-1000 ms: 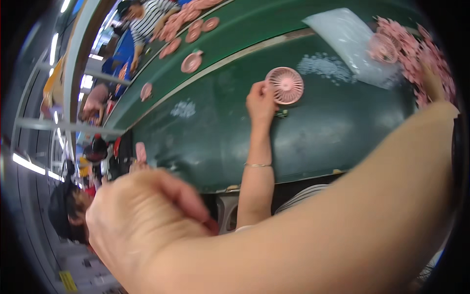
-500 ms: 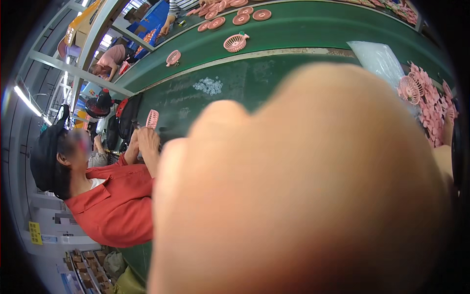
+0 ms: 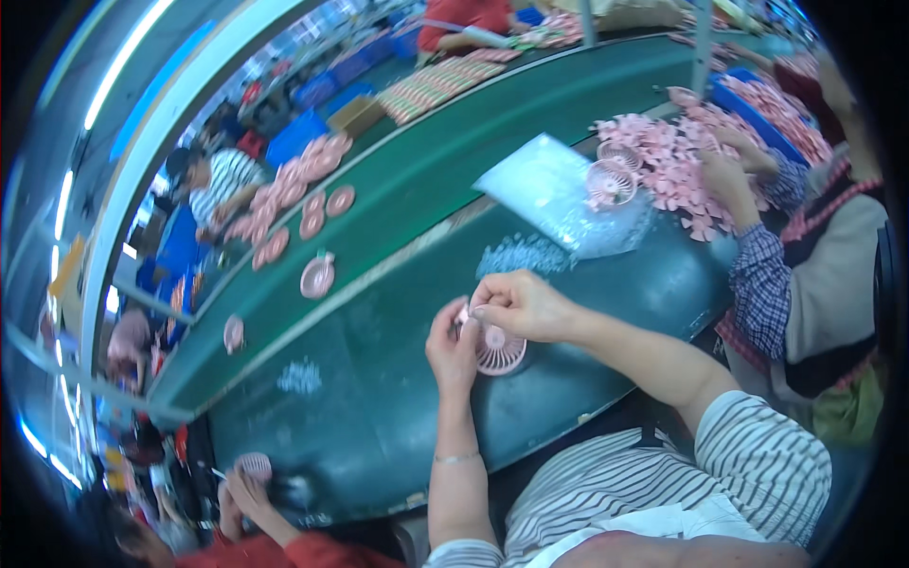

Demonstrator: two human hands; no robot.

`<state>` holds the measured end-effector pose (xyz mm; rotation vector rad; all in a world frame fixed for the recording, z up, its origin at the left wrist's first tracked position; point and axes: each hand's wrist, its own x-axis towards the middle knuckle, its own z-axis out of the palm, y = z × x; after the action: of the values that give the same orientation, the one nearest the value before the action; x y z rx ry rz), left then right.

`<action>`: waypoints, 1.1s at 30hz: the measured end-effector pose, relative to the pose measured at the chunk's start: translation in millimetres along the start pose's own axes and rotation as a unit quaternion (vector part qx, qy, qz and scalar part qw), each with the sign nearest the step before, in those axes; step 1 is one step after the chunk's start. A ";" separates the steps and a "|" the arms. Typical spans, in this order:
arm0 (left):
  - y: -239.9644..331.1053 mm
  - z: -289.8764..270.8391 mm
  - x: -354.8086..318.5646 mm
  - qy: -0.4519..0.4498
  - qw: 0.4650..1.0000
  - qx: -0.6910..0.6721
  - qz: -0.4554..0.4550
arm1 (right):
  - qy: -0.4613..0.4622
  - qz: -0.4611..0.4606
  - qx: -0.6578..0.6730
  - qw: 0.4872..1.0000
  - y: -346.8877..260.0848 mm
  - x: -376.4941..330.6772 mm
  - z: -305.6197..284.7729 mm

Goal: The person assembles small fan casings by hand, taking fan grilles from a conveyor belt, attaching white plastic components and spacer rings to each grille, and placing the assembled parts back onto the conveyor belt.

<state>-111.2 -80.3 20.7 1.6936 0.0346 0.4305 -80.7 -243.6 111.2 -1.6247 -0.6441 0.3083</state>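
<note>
My left hand (image 3: 454,346) is closed on the edge of a pink round grille (image 3: 501,353), shaped like a small fan cover with slots radiating from its middle. The grille sits low over the green work surface, its open slots facing up. My right hand (image 3: 526,306) meets the left at the grille's upper edge, thumb and fingers pinched together. Whatever is in that pinch is too small to make out. Just beyond my hands lies a pile of small clear pieces (image 3: 524,256), beside a translucent plastic bag (image 3: 551,189).
A heap of pink flat parts (image 3: 668,151) and a loose pink grille (image 3: 611,182) lie at the right, where a co-worker's hands (image 3: 729,170) work. Past a raised strip, a green conveyor belt (image 3: 398,194) carries pink discs (image 3: 312,216). Another co-worker (image 3: 248,502) handles a grille at lower left.
A large blurred hand close to the camera no longer fills the view. The view has swung, and both my hands now show together at the pink grille.
</note>
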 end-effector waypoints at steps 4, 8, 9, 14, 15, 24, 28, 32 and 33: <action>7.6 12.4 -9.4 -0.042 0.986 0.156 0.046 | 0.088 0.081 0.298 0.947 61.9 9.6 0.1; 11.2 10.7 -19.7 -0.051 0.993 0.105 -0.009 | 0.113 0.092 0.303 0.942 77.0 4.1 -12.4; 14.8 14.3 -21.3 -0.048 0.997 0.053 -0.040 | 0.113 0.082 0.301 0.943 79.0 0.3 -17.4; 24.0 22.2 -22.3 -0.035 0.997 -0.036 -0.061 | 0.118 0.114 0.273 0.948 85.1 1.6 -26.8; 25.9 21.2 -19.9 -0.038 0.996 -0.040 -0.065 | 0.114 0.111 0.291 0.943 87.6 6.8 -23.9; 35.4 30.5 -2.3 -0.029 0.997 -0.042 -0.063 | 0.079 0.151 0.346 0.923 88.7 12.2 -24.5; 30.2 30.3 -5.4 -0.023 0.999 0.005 -0.042 | 0.065 0.172 0.386 0.904 92.1 12.1 -20.9; 35.8 34.2 -9.4 -0.025 0.998 0.027 -0.042 | 0.071 0.170 0.398 0.898 89.4 6.7 -19.9; 36.1 34.4 -10.6 -0.027 0.999 0.029 -0.037 | 0.073 0.170 0.398 0.898 88.1 5.1 -19.3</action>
<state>-118.6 -122.1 48.9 1.7544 0.0709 0.3301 -45.8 -260.4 29.5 -0.9355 -0.0688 0.6087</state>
